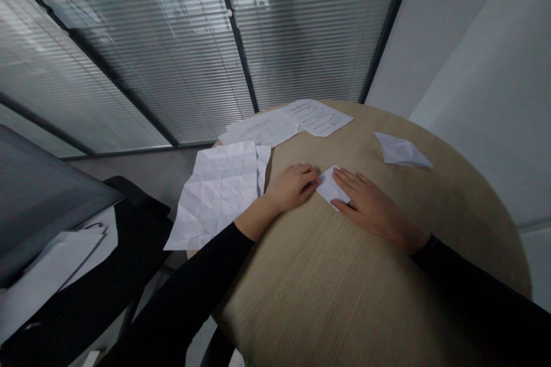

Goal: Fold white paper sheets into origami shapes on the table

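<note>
On the counter (322, 298), between both hands, lies the small folded paper (329, 185): right hand (370, 206) flat and open on it, left hand (293, 186) curled at its edge, pinching or not I cannot tell. Uneven pressure could skew the crease.

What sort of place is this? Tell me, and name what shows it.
Probably an office meeting room: a glass partition with slatted blinds, a round wooden table, and printed sheets lying at its far edge near a creased sheet of paper.
</note>
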A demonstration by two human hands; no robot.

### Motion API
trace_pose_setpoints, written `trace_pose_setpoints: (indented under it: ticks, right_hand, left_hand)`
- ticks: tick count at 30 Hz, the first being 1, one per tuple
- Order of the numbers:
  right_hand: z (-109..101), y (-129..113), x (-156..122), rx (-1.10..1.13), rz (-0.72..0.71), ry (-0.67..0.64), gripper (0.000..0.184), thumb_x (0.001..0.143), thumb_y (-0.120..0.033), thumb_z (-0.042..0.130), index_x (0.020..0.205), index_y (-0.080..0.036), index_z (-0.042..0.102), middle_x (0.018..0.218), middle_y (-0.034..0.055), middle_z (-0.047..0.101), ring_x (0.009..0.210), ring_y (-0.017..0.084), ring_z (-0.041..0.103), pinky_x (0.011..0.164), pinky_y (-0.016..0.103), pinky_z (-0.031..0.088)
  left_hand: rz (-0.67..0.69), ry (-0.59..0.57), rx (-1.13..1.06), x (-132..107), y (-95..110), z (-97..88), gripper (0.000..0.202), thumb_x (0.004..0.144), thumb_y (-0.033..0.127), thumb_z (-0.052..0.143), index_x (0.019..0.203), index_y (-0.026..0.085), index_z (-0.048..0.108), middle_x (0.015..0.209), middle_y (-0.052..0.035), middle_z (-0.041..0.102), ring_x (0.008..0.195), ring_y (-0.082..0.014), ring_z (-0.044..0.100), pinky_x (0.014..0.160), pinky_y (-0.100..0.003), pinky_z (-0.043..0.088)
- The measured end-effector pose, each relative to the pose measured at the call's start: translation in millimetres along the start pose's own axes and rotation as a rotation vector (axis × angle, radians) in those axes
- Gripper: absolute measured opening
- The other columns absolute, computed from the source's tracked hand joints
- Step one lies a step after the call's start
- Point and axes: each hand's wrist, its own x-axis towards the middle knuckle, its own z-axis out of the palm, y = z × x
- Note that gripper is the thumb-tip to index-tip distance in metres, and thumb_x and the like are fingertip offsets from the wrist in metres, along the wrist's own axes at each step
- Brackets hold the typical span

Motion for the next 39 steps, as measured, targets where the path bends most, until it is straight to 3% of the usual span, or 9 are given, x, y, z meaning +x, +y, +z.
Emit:
trace_pose_setpoints:
  ticks: [8,12,17,26,31,39]
  right_hand:
    - [9.3,12.0,-5.1,-0.024,0.041,-0.021,0.072,0.124,-0.045,0.045,0.19,-0.02,0.034,0.188,0.0213,0.049,0.175,0.037,0.048,0.141,0.065,0.045]
    - [11.9,22.9,-7.5,-0.062,0.067,0.01,0.072,0.124,-0.043,0.042,0.191,-0.017,0.031,0.187,0.0235,0.05,0.174,0.041,0.049,0.14,0.069,0.045]
    - [12.9,30.7,-9.4,-0.065,0.1,0.04,0.07,0.124,-0.037,0.037,0.192,-0.023,0.031,0.186,0.0196,0.052,0.173,0.04,0.052,0.138,0.072,0.047]
    - [10.8,42.6,-4.6,0.056,0.124,0.087,0.06,0.121,-0.035,0.043,0.178,-0.021,0.058,0.178,0.0181,0.063,0.169,0.037,0.057,0.14,0.07,0.046]
    - [6.8,43.5,-2.5,0.138,0.063,0.125,0.054,0.118,-0.034,0.055,0.17,-0.029,0.067,0.171,0.0127,0.071,0.159,0.036,0.067,0.135,0.066,0.053]
    - [4.9,37.8,-1.2,0.178,0.036,0.158,0.043,0.113,-0.035,0.066,0.155,-0.031,0.076,0.158,0.0133,0.079,0.145,0.038,0.075,0.125,0.068,0.06]
  left_hand:
    - [0.005,-0.009,0.001,0.5,-0.9,0.0,0.024,0.119,0.031,0.056,0.123,0.022,0.077,0.127,-0.0128,0.077,0.121,-0.0297,0.071,0.111,-0.048,0.057]
    - [-0.002,-0.005,0.001,0.7,-0.6,1.0,0.023,0.119,0.03,0.056,0.123,0.022,0.077,0.128,-0.0129,0.077,0.122,-0.0294,0.071,0.112,-0.048,0.057]
    - [0.003,0.003,-0.006,1.2,-1.4,2.4,0.022,0.118,0.029,0.057,0.124,0.023,0.078,0.129,-0.0123,0.077,0.121,-0.0292,0.072,0.111,-0.048,0.057]
    - [0.014,0.004,0.014,-0.2,-1.2,1.9,0.023,0.118,0.029,0.057,0.125,0.022,0.078,0.129,-0.0131,0.078,0.121,-0.0303,0.072,0.11,-0.049,0.058]
    - [0.011,0.01,0.012,-0.7,0.5,1.1,0.022,0.117,0.03,0.058,0.125,0.022,0.077,0.13,-0.0128,0.078,0.122,-0.0305,0.072,0.11,-0.049,0.057]
    - [-0.035,0.028,-0.009,-1.2,1.0,1.5,0.033,0.113,0.051,0.072,0.125,0.021,0.075,0.132,-0.015,0.08,0.123,-0.0339,0.075,0.111,-0.053,0.059]
